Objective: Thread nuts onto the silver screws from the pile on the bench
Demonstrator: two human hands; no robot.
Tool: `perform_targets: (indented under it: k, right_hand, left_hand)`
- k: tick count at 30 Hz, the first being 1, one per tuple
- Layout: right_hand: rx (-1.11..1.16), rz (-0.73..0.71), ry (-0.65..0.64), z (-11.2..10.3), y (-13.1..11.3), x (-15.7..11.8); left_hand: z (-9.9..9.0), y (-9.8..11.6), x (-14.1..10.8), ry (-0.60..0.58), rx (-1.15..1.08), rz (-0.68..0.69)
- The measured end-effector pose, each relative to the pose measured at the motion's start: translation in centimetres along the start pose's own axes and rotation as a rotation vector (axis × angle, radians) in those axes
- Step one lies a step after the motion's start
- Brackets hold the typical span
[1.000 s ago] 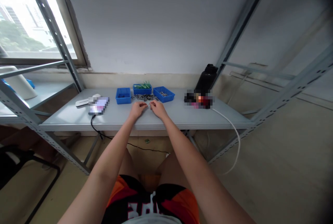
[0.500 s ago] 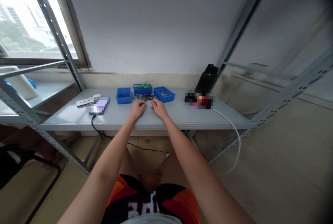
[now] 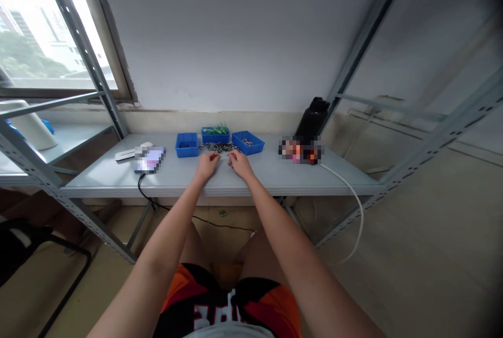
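My left hand (image 3: 208,163) is closed in a pinch just above the table, in front of a pile of small dark and silvery pieces (image 3: 218,147). Close to its right, my right hand (image 3: 239,164) is pinched too, fingertips turned toward the left ones. Something thin and pale shows between the two sets of fingertips, too small to name. Behind the hands stand a blue bin with dark contents (image 3: 187,144), a blue bin of green strips (image 3: 215,132) and a tilted blue bin with small metallic pieces (image 3: 248,142).
A phone (image 3: 151,160) with a black cable and a white device (image 3: 128,155) lie on the left of the grey table (image 3: 251,181). At the right stand a black bottle (image 3: 313,118) and a blurred-out item (image 3: 301,151) with a white cable. Metal posts frame both ends.
My right fingertips have shifted very slightly toward the left hand. The left hand, the bins and the pile look the same.
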State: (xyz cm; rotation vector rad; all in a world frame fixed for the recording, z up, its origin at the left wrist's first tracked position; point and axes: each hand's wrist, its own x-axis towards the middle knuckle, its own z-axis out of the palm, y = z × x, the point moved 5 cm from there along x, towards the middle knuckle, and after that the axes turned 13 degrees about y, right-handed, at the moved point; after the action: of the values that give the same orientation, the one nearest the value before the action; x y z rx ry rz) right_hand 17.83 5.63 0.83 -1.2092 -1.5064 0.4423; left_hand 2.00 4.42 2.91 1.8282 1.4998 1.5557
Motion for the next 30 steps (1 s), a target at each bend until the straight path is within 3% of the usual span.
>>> perform_targets:
  k: [9,12,15,19,23,30]
  right_hand:
    - [-0.119,-0.144,-0.143,0.7,-0.7,-0.5]
    - [-0.111,-0.164,-0.132,0.6,-0.8,-0.5]
    - [-0.054,-0.092,-0.071,0.3,-0.6,-0.3]
    - [0.049,-0.014,0.028,-0.2,-0.4,0.1]
    - [0.125,-0.061,0.051,-0.4,-0.7,0.1]
    - [0.12,-0.068,0.034,-0.4,-0.7,0.1]
  left_hand:
    - [-0.5,0.7,-0.1,0.083,-0.059,0.064]
    - [-0.5,0.7,-0.1,0.09,-0.057,0.078]
    - [-0.5,0.3,0.0,0.087,-0.042,0.06]
    - [0.2,-0.2,0.0,-0.013,0.017,0.048]
    - [1.1,-0.4,-0.2,-0.162,0.066,0.094]
    - [1.4,-0.5,-0.3,-0.181,0.107,0.113]
